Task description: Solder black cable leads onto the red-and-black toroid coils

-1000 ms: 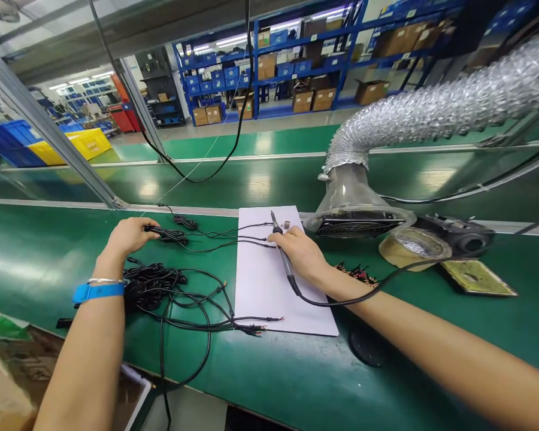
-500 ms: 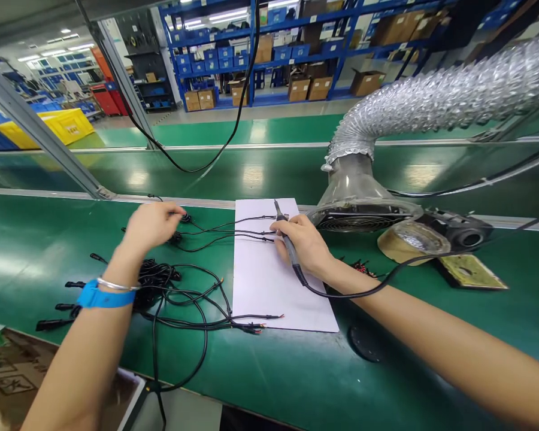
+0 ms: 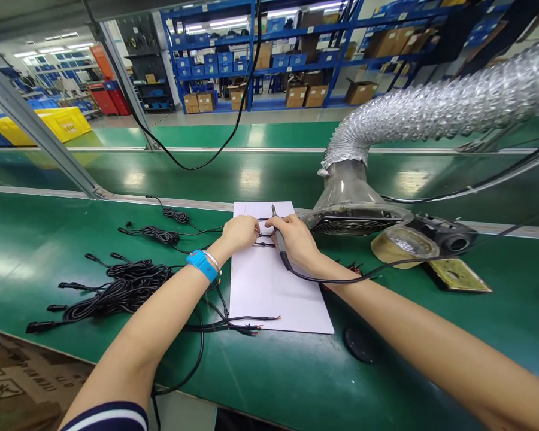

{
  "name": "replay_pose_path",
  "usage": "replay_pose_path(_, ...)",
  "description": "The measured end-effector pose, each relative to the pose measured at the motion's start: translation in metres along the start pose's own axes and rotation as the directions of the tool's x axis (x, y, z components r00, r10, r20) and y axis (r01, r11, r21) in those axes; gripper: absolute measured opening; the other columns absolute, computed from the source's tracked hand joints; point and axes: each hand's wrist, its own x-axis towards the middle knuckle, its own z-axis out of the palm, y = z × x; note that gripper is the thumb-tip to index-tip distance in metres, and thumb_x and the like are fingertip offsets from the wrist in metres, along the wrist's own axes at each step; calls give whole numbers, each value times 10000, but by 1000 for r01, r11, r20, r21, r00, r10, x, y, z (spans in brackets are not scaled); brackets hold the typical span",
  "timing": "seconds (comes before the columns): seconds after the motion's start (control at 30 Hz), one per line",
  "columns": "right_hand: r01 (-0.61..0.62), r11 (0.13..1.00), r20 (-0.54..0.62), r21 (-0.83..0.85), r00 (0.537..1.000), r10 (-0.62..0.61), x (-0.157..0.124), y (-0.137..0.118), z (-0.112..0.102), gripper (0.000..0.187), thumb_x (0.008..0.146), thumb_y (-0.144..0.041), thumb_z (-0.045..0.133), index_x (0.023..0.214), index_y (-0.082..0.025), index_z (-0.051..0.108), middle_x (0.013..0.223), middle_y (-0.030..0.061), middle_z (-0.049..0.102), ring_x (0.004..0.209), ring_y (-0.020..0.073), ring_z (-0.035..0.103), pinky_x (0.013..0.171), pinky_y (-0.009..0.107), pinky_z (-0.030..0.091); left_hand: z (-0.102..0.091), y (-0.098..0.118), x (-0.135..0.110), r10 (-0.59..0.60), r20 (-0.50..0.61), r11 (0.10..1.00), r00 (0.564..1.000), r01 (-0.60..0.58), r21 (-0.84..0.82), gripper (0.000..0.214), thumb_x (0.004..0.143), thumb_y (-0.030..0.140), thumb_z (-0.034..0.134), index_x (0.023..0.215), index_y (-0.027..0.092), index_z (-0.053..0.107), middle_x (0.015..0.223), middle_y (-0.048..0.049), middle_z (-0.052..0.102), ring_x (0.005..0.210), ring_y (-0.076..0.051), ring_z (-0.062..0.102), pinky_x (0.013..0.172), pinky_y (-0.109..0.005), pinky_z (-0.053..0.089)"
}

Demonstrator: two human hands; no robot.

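Observation:
My right hand [image 3: 297, 242] is closed around a soldering iron [image 3: 280, 240] whose tip points away, toward the back of the bench. Close beside it, my left hand [image 3: 240, 233] pinches a thin black cable; the fingers partly hide the pinched part. Both hands are above a white sheet [image 3: 278, 287], with several cable ends lying across its upper part. Coiled cables [image 3: 157, 234] belonging to these ends lie to the left. Nearer me, a larger bundle of black cables [image 3: 117, 287] has connectors on the left and stripped wire ends on the sheet's lower edge.
A clear fume hood [image 3: 348, 188] with a silver duct [image 3: 399, 120] stands at the back right. Beside it are a tape roll [image 3: 404, 246], a dark device [image 3: 453, 234] and a yellow sponge tray [image 3: 460, 275]. A black round disc [image 3: 358, 344] lies near the front. The iron's cord crosses my right forearm.
My left hand has moved right, from the coiled cables to the cable ends on the white sheet beside my right hand. The right hand still holds the soldering iron in nearly the same place.

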Motion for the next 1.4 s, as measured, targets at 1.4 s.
replay_pose_path(1.4,-213,950,-229,230,937,266,-156,80,-71,210,771,-267,588,945,-218,480,858,53,626,795,236,628,710,369,518,0,149,-123,662,385,725,643,-419,-547,447,988,393,380,860,207,765,745,-11,724,653,-115,606,620,-205,398)
